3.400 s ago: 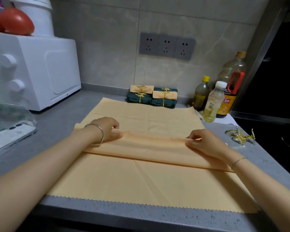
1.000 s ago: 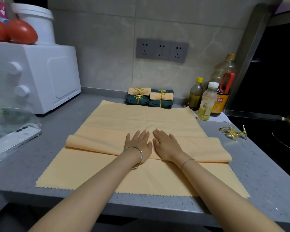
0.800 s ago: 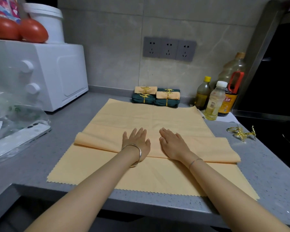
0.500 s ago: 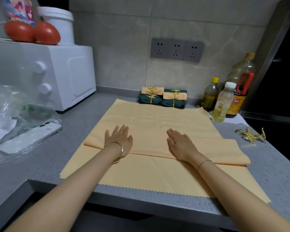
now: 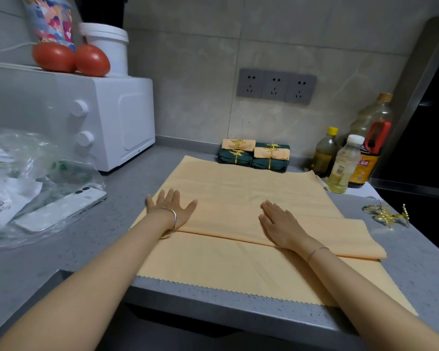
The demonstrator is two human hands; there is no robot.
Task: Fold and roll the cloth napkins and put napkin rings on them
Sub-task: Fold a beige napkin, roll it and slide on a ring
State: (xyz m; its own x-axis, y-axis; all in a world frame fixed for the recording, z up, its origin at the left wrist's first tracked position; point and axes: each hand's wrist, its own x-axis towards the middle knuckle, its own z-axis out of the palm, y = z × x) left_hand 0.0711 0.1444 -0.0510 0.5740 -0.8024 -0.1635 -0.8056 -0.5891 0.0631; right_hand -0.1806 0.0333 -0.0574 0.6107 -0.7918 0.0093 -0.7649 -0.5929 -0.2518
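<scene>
Okay, left hand [image 5: 171, 209] lies flat, palm down, fingers spread wide, on the left end of the folded band [image 5: 226, 219] of the peach napkin [image 5: 238, 181]. There is a silver bangle [image 5: 173, 217] on that wrist. Right hand [image 5: 280, 224] is flat too, fingers straight and close together, pressing the same band right of its middle. The hands are well apart; both only press, neither grips.

The napkin is spread on the grey counter [image 5: 117, 198], its scalloped near edge close to the counter's front. The band crosses it left to right.

Finished rolls [image 5: 254, 155], green and peach with gold rings on them, are stacked by the wall just behind the napkin's far edge. Loose gold napkin rings [image 5: 388, 215] sit on the counter right of the cloth, not touching it. Three bottles [image 5: 345, 163] stand at the far right corner.

A white oven [image 5: 122, 117] is at left, with two tomatoes [image 5: 71, 58] and a white bucket [image 5: 107, 46] on top. A phone [image 5: 61, 211] lies on a plastic bag [image 5: 23, 158] near the left edge.
</scene>
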